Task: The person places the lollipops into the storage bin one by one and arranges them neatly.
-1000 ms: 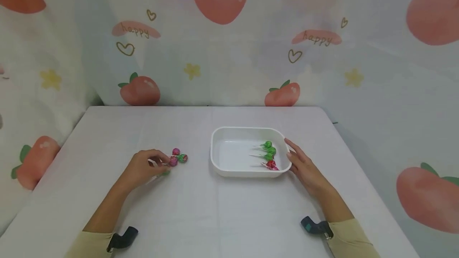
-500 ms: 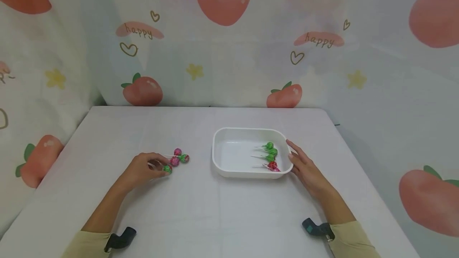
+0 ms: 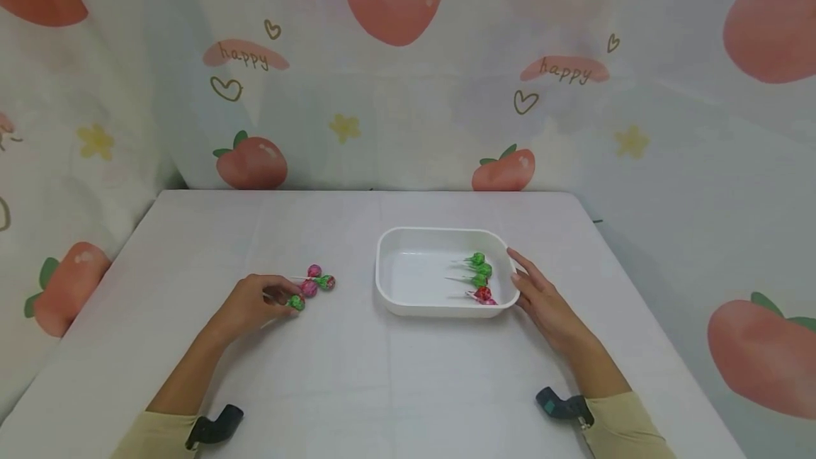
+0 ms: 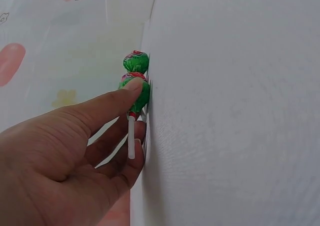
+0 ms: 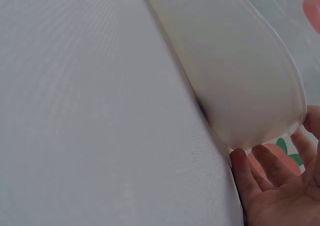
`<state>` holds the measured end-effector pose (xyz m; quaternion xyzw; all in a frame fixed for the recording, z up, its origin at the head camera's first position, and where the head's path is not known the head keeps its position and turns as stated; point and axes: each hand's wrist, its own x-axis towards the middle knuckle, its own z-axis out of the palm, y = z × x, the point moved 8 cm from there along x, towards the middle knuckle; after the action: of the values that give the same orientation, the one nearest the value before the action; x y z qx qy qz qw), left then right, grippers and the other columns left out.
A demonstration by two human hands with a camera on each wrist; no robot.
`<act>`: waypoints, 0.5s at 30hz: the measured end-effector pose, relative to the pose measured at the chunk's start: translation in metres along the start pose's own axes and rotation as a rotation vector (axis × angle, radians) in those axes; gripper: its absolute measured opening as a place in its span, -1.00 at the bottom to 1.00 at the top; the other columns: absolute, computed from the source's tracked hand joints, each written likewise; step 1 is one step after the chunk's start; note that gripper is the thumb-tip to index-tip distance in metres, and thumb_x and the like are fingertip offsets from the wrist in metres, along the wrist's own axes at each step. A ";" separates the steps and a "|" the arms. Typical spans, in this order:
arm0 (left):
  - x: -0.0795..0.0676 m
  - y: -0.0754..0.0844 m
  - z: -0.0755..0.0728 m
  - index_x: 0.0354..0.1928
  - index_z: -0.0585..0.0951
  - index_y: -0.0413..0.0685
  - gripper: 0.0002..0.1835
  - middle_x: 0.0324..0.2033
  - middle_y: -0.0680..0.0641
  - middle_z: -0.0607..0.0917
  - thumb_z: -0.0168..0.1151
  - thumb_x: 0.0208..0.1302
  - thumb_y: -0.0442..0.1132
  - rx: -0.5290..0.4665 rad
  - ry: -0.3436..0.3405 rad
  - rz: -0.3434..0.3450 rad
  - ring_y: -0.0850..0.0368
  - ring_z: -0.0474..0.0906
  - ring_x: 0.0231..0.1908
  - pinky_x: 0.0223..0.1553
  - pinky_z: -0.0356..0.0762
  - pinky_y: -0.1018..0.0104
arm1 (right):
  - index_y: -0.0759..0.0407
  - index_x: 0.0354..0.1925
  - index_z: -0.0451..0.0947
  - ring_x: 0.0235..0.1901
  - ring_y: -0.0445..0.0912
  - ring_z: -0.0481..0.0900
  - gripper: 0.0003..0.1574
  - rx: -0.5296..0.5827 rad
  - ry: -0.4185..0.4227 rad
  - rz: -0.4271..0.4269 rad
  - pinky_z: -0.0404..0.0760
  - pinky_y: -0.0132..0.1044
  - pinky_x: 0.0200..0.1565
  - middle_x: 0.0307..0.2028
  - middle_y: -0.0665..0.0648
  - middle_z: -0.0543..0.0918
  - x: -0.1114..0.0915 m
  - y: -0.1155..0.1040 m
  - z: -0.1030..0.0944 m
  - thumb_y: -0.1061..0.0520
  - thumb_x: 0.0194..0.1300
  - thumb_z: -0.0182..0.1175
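My left hand is at a small group of wrapped lollipops left of the tray. Its thumb and fingers pinch a green lollipop, whose white stick points back toward the palm. Just beyond its head is another green lollipop. Two pink lollipops, one nearer and one farther, lie beside the fingertips. My right hand holds the right end of the white tray, thumb at the rim and fingers against the outer wall.
Inside the tray, along its right side, lie green lollipops and red-pink ones, sticks pointing left. A white cloth covers the table. Behind it hangs a peach-printed curtain.
My left hand has shifted slightly nearer to me, from beside the pink lollipop onto the green one, now pinched and in plain sight. My right hand stays at the tray.
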<state>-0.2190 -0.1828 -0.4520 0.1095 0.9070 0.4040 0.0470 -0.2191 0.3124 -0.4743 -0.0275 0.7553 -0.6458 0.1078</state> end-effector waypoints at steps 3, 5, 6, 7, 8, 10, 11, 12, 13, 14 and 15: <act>-0.001 0.002 0.001 -0.15 0.81 0.02 -0.74 -0.31 0.06 0.69 0.59 0.10 -0.37 -0.002 -0.017 0.020 0.06 0.58 -0.22 -0.18 0.61 0.14 | -0.30 0.66 -0.05 0.55 0.15 0.06 -0.19 -0.001 0.004 0.003 0.39 -0.41 0.24 0.61 0.21 0.03 0.000 0.000 0.000 -0.22 0.62 0.00; -0.001 0.004 0.002 -0.15 0.81 0.03 -0.73 -0.30 0.07 0.69 0.61 0.08 -0.35 0.000 -0.031 0.028 0.06 0.58 -0.21 -0.15 0.61 0.13 | -0.29 0.66 -0.05 0.54 0.16 0.07 -0.19 0.000 0.004 0.002 0.40 -0.43 0.23 0.60 0.22 0.03 0.000 0.000 0.001 -0.22 0.62 0.00; -0.001 0.004 0.002 -0.15 0.81 0.04 -0.72 -0.30 0.07 0.69 0.62 0.07 -0.34 0.002 -0.037 0.032 0.06 0.57 -0.21 -0.14 0.61 0.12 | -0.28 0.66 -0.05 0.54 0.16 0.07 -0.18 0.001 0.004 0.000 0.40 -0.44 0.22 0.60 0.23 0.03 0.000 0.000 0.001 -0.23 0.62 0.00; -0.001 0.005 0.003 -0.16 0.81 0.04 -0.71 -0.30 0.08 0.69 0.64 0.06 -0.32 0.004 -0.043 0.036 0.06 0.57 -0.21 -0.13 0.61 0.12 | -0.28 0.66 -0.05 0.54 0.17 0.08 -0.19 0.003 0.003 0.000 0.40 -0.45 0.22 0.60 0.23 0.03 0.000 0.000 0.001 -0.22 0.63 0.00; -0.001 0.005 0.003 -0.16 0.81 0.05 -0.71 -0.30 0.08 0.69 0.65 0.04 -0.31 0.007 -0.047 0.039 0.06 0.57 -0.20 -0.12 0.61 0.12 | -0.28 0.66 -0.05 0.54 0.17 0.08 -0.19 0.004 0.002 -0.002 0.41 -0.45 0.21 0.60 0.23 0.03 0.000 0.000 0.001 -0.22 0.63 0.00; -0.001 0.006 0.004 -0.15 0.81 0.05 -0.70 -0.30 0.09 0.69 0.66 0.03 -0.31 0.012 -0.049 0.043 0.06 0.57 -0.21 -0.11 0.61 0.12 | -0.27 0.66 -0.05 0.54 0.17 0.08 -0.19 0.008 0.003 -0.002 0.41 -0.46 0.21 0.60 0.24 0.03 0.000 0.000 0.001 -0.21 0.63 -0.01; 0.000 0.006 0.004 -0.15 0.81 0.05 -0.70 -0.29 0.09 0.70 0.66 0.03 -0.31 0.014 -0.049 0.048 0.07 0.57 -0.21 -0.12 0.61 0.13 | -0.27 0.66 -0.05 0.54 0.17 0.08 -0.20 0.008 0.003 -0.003 0.41 -0.46 0.21 0.60 0.23 0.03 0.000 0.000 0.001 -0.20 0.64 -0.01; 0.000 0.007 0.004 -0.15 0.81 0.05 -0.70 -0.29 0.10 0.70 0.65 0.04 -0.31 0.017 -0.050 0.053 0.07 0.57 -0.21 -0.12 0.61 0.14 | -0.28 0.66 -0.05 0.54 0.16 0.08 -0.20 0.007 0.004 -0.001 0.41 -0.45 0.22 0.60 0.23 0.04 0.000 -0.001 0.001 -0.19 0.64 -0.01; 0.000 0.007 0.004 -0.15 0.81 0.03 -0.70 -0.30 0.09 0.70 0.65 0.04 -0.32 0.017 -0.051 0.057 0.07 0.57 -0.21 -0.12 0.61 0.16 | -0.28 0.66 -0.05 0.54 0.16 0.08 -0.21 0.008 0.004 -0.001 0.40 -0.45 0.22 0.60 0.23 0.03 0.000 -0.001 0.001 -0.19 0.64 -0.01; 0.000 0.007 0.004 -0.14 0.81 0.02 -0.70 -0.30 0.09 0.69 0.64 0.05 -0.34 0.018 -0.051 0.057 0.07 0.56 -0.22 -0.14 0.61 0.17 | -0.28 0.66 -0.04 0.54 0.16 0.08 -0.21 0.007 0.005 0.000 0.40 -0.45 0.22 0.60 0.22 0.03 0.000 -0.001 0.001 -0.19 0.64 -0.01; 0.000 0.007 0.004 -0.14 0.81 0.00 -0.70 -0.31 0.09 0.69 0.63 0.05 -0.35 0.020 -0.052 0.056 0.07 0.56 -0.23 -0.15 0.61 0.18 | -0.28 0.66 -0.05 0.54 0.16 0.08 -0.20 0.005 0.005 -0.001 0.40 -0.45 0.22 0.60 0.23 0.03 0.000 -0.001 0.001 -0.19 0.64 -0.01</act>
<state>-0.2170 -0.1752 -0.4498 0.1455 0.9061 0.3930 0.0580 -0.2187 0.3114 -0.4734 -0.0259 0.7538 -0.6480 0.1057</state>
